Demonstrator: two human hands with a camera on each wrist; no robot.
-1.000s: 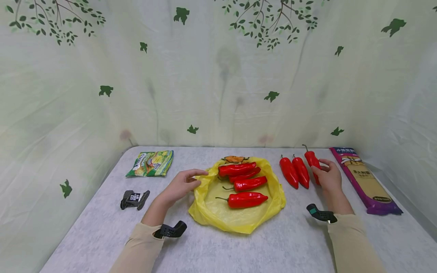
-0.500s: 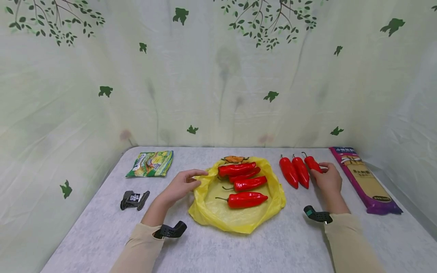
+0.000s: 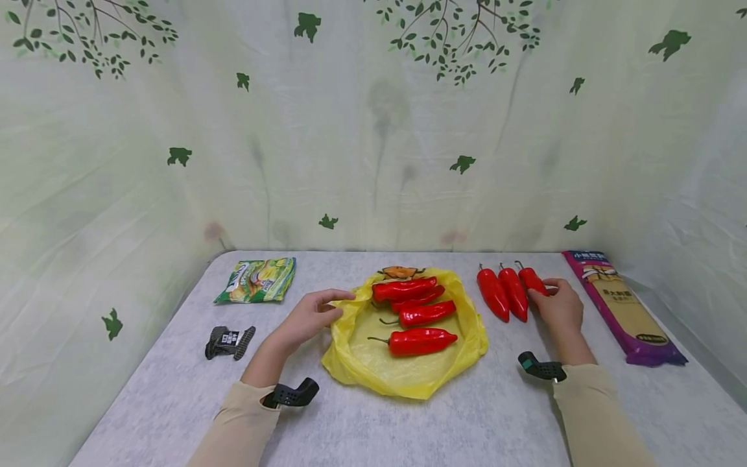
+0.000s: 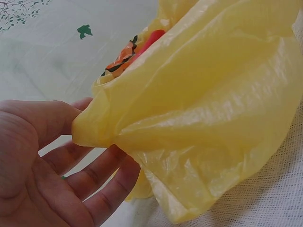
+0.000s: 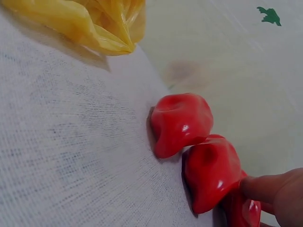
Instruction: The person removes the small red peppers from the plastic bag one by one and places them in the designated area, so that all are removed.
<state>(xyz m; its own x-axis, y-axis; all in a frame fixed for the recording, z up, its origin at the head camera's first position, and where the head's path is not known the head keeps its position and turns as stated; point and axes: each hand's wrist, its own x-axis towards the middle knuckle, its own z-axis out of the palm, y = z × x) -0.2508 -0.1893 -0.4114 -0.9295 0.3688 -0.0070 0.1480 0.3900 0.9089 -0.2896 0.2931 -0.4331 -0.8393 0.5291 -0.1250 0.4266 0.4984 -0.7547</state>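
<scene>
A yellow plastic bag (image 3: 403,385) lies opened wide in the middle of the table, with several red peppers (image 3: 423,342) inside. My left hand (image 3: 309,319) pinches the bag's left rim between thumb and fingers, clearly seen in the left wrist view where the yellow plastic (image 4: 199,109) is pulled taut. To the right of the bag, three red peppers stand in a row, stems pointing away. My right hand (image 3: 561,310) grips the rightmost pepper (image 3: 530,279), covering its lower part. In the right wrist view, that pepper (image 5: 248,213) is partly hidden behind its neighbour (image 5: 213,175).
A green snack packet (image 3: 257,280) lies at the back left, with a small black wrapped packet (image 3: 229,342) nearer. A long purple-edged noodle packet (image 3: 627,308) lies beyond the right hand. A printed curtain (image 3: 373,162) stands behind the table.
My right hand has moved slightly left, bringing the rightmost pepper's stem end lower, beside the other two. The left hand and the bag have stayed in place.
</scene>
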